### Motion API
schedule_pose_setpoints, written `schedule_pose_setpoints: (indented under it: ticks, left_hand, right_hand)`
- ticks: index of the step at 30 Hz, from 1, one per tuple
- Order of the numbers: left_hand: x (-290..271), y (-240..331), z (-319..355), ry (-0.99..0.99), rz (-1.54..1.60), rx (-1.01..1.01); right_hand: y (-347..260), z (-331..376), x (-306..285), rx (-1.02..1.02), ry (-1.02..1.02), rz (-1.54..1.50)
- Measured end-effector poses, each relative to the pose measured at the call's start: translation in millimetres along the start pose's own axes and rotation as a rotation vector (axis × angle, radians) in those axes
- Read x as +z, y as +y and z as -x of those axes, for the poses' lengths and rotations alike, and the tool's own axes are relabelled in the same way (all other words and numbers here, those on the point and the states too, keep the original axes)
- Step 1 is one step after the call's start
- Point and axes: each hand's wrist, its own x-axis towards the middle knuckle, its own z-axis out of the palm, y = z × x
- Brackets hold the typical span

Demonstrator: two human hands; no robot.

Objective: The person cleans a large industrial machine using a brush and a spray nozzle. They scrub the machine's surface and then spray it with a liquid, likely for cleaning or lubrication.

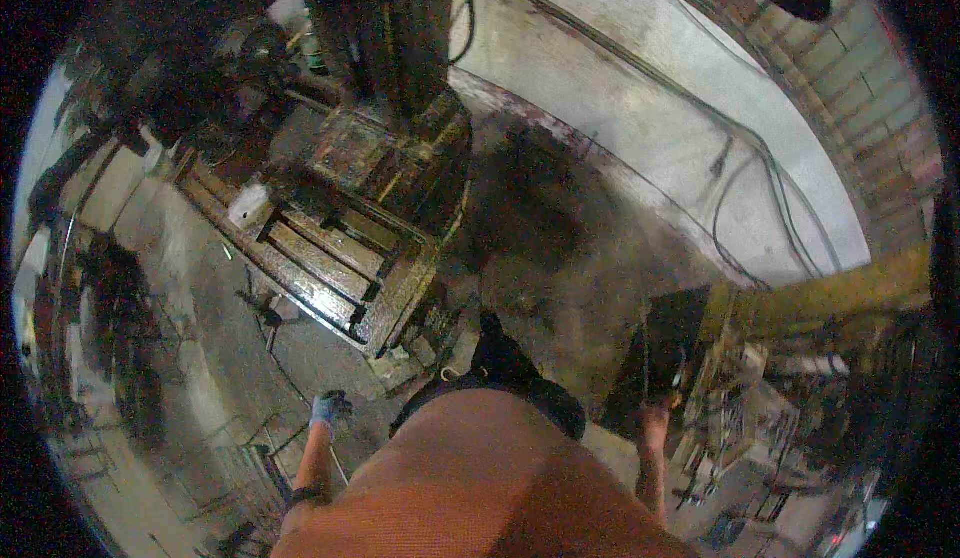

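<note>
My left hand hangs out to the left of my body in a light blue glove with dark fingers. It is over the floor, apart from the machine table, and its fingers blur into the dark background. My right hand is bare and held out to the right, at the edge of a dark panel beside a cluttered bench. Its fingers look curled at a small slim thing with a pale and orange tint, too blurred to name. Ahead stands a machine with a slotted metal table, wet and shiny at its near end.
A white lump, perhaps a rag, lies on the slotted table. To the right, the bench carries many small metal parts. Cables run along the white wall. A dark stain covers the floor beside the machine.
</note>
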Motion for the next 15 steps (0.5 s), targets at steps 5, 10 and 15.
schedule_pose_setpoints:
  ticks: [5,10,15]
  left_hand:
    - [9.9,-62.5,-5.7,0.271,0.203,-0.503]
    - [114.0,-32.2,-67.1,-0.131,0.055,-0.519]
    - [171.1,38.7,-109.9,-0.349,-0.365,-0.321]
  right_hand:
    - [67.9,-13.0,-13.1,0.098,0.008,-0.336]
    - [-48.7,35.9,-38.2,0.089,0.086,-0.35]
    - [-64.1,39.0,-37.7,0.195,0.622,-0.392]
